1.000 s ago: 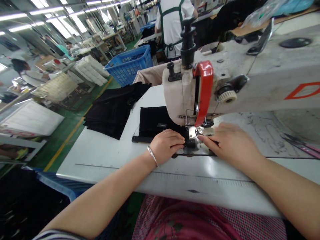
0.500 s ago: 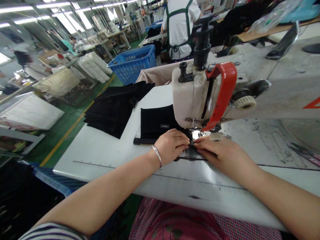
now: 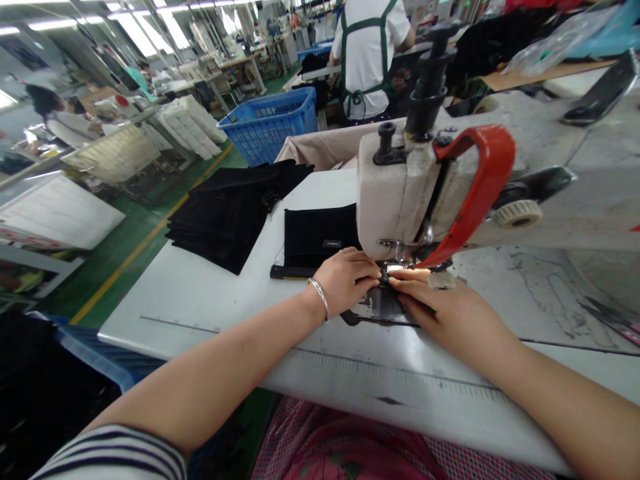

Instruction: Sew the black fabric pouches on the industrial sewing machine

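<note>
A black fabric piece point(image 3: 320, 230) with a small label lies flat at the sewing machine point(image 3: 387, 193), its right part hidden behind the machine head and my fingers. Along its near edge runs a stiff-looking black strip point(image 3: 291, 273). My left hand point(image 3: 346, 280), with a silver bangle at the wrist, pinches the near edge just left of the presser foot. From the right, my right hand point(image 3: 445, 303) has thumb and fingers closed at the same edge, close against the foot. The fingertips of both hands nearly meet there. The needle itself is hard to make out.
A stack of black fabric pieces point(image 3: 225, 217) lies on the white table point(image 3: 200, 313) at left. Scissors point(image 3: 610, 320) rest at right. A red lever-like guard point(image 3: 480, 193) fronts the machine. Beyond stand a blue basket point(image 3: 273, 123) and a person in a green-strapped apron point(image 3: 367, 60).
My view has shifted slightly, so the machine appears farther right. Both hands remain at the presser foot, with the fabric edge still between the fingers.
</note>
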A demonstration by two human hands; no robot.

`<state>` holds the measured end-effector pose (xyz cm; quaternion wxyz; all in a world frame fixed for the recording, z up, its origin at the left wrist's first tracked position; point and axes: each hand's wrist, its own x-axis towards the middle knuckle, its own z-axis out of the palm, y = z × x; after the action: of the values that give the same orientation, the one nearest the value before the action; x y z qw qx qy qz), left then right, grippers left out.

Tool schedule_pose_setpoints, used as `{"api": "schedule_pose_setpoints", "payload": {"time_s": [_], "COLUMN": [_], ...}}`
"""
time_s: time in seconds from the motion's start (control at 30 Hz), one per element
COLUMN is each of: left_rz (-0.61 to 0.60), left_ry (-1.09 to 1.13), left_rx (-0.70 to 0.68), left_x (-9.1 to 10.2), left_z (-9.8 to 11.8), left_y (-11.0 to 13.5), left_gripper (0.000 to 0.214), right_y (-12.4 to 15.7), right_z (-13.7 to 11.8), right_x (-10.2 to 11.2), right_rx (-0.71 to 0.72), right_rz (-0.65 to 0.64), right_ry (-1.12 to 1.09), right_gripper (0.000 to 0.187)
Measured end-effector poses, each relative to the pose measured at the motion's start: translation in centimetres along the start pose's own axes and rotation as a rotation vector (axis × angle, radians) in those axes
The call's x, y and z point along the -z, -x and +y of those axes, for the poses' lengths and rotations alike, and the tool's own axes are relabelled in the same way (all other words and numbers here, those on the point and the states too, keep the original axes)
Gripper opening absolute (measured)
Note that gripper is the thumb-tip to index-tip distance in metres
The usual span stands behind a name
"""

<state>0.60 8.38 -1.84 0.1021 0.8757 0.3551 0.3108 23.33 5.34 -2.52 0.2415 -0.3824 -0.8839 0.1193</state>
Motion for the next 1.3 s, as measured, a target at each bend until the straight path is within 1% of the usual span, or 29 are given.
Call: {"api": "schedule_pose_setpoints", "payload": {"time_s": [0.2,0.37,0.8,1.0,1.1,1.17,1.23,1.3], "left_rz": [0.016,-0.009,-0.016,-0.065,-0.070,-0.063,-0.068,-0.080], "left_ry": [-0.016,-0.022,-0.024,-0.001,0.013,0.000,-0.019,-0.043], "left_rx": [0.009,0.037,0.044,0.028,0.025,0.032,0.035,0.031], "left_x": [-0.28,-0.26,-0.36,-0.22,-0.40,-0.67,-0.82,-0.45], "left_z": [-0.11,-0.01,-0.24,-0.02,-0.06,-0.28,-0.55,-0.66], "left_y": [-0.10,-0.14,-0.21,0.02,0.10,-0.01,-0.23,-0.36], "left_gripper": [0.004,0.004,0.004,0.003,0.003,0.003,0.004,0.008], "right_y": [-0.06,-0.07,-0.17,0.11,0.16,0.19,0.28,0.48], "right_z": [-0.22,-0.15,-0.17,0.01,0.11,0.22,0.42,0.76], "right_x": [0.09,-0.03,-0.03,0.00,0.18,0.35,0.53,0.68], "right_rx": [-0.012,-0.008,-0.016,0.016,0.011,0.016,0.039,0.052], "right_rz": [-0.019,-0.009,0.006,0.006,-0.003,0.016,0.065,0.120], "right_ry": [0.009,0.009,0.014,-0.010,0.007,0.003,-0.005,-0.003], "right_gripper": [0.027,0.028,0.031,0.029,0.031,0.031,0.026,0.022]}}
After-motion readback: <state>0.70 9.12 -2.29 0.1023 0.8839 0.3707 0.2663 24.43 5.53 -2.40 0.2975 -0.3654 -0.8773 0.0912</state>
